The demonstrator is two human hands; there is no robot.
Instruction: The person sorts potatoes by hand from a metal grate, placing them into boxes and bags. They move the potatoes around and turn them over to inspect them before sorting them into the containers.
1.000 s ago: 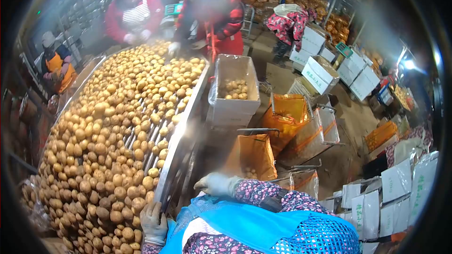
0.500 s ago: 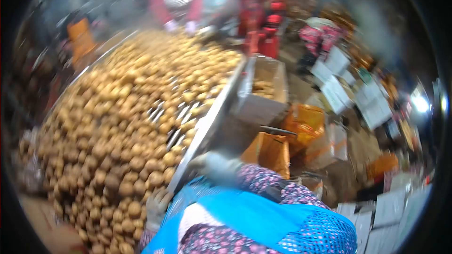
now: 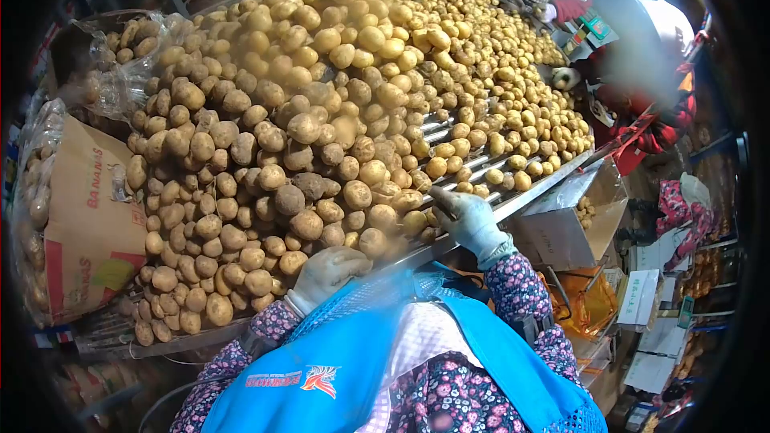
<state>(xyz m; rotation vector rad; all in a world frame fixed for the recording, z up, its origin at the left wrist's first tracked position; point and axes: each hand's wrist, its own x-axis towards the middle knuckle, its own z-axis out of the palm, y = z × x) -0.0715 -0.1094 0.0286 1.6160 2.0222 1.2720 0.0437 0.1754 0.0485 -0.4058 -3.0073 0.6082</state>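
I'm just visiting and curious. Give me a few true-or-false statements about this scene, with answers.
1. The left hand and right hand are both gloved. True.
2. The BANANAS carton is right of the potato heap. False: it is on the left.
3. The wearer's sleeves are floral. True.
4. The open white carton beyond the right hand is empty. False: potatoes show inside.

Potatoes (image 3: 305, 128) are golden far right, browner near left. The near apron (image 3: 297, 345) is bright blue; the sleeves (image 3: 520, 293) dark, pink-flowered.
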